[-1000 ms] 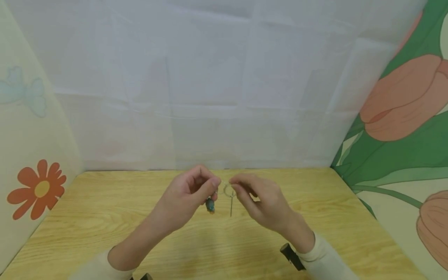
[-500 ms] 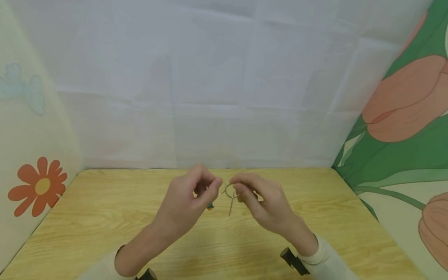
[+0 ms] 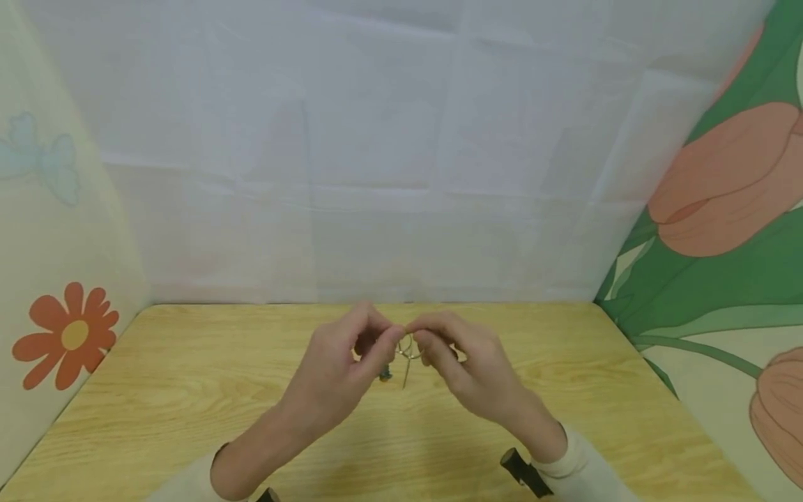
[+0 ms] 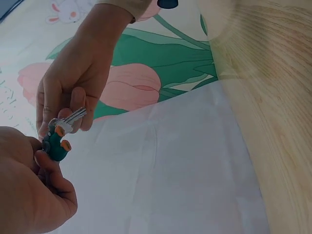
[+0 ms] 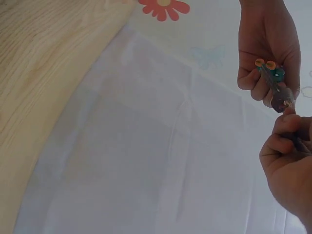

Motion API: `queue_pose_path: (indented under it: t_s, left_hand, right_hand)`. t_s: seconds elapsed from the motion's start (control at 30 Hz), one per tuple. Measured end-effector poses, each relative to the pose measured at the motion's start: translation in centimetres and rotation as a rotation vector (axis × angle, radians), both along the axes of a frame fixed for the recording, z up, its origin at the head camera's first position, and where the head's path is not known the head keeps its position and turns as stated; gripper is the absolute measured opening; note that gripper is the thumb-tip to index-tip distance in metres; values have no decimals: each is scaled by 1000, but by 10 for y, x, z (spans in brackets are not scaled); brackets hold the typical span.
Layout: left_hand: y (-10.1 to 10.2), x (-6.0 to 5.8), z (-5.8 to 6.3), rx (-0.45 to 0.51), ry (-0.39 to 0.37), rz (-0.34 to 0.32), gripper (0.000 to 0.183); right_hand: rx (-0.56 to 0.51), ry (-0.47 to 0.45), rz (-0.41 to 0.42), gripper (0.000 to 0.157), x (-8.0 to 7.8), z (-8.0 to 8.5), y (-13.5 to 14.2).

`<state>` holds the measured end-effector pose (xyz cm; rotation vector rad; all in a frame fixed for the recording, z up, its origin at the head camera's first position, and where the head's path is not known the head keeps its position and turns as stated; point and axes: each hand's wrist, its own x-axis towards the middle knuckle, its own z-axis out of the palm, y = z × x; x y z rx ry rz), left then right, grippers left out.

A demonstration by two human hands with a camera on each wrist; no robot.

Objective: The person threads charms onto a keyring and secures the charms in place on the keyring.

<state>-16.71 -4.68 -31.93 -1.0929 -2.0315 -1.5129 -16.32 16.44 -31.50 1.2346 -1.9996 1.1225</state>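
In the head view my left hand [image 3: 335, 359] pinches a thin metal ring between thumb and forefinger. From it hangs a small teal charm [image 3: 385, 374] with orange ends, clearer in the left wrist view as a keychain charm [image 4: 57, 147]. Opposite, my right hand [image 3: 470, 366] pinches a key ring whose single key [image 3: 406, 375] dangles below. The fingertips of both hands nearly meet, and the rings overlap between them; whether they are linked I cannot tell. The right wrist view has the key [image 5: 270, 82] in front of the charm.
Both hands are above a light wood-grain table [image 3: 219, 355]. A white cloth [image 3: 376, 174] hangs behind it. Printed panels with a red flower [image 3: 74, 336] and pink tulips [image 3: 721, 181] flank the sides. A dark wrist-camera mount [image 3: 525, 473] hangs by the right sleeve.
My left hand has moved a little to the right, towards the right hand. The gap between the fingertips has narrowed and the rings now overlap. The key has swung slightly left.
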Motion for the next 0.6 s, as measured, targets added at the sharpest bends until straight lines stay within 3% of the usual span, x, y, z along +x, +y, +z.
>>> queue_pose_path:
  t_s: [0.07, 0.2, 0.3, 0.47, 0.6]
  left_hand:
    - [0, 1, 0, 8, -32, -3, 7]
    - [0, 3, 2, 28, -96, -10, 6]
    - [0, 4, 3, 46, -124, -25, 6]
    - [-1, 6, 5, 74, -105, 11, 8]
    - [-1, 7, 7, 92, -105, 15, 8]
  right_hand:
    - [-30, -118, 26, 16, 0, -1, 2]
    - [-123, -446, 145, 13, 0, -1, 3]
    - [-168, -597, 260, 18, -3, -1, 4]
    - [-172, -664, 400, 18, -5, -2, 7]
    - [-173, -674, 392, 11, -4, -2, 8]
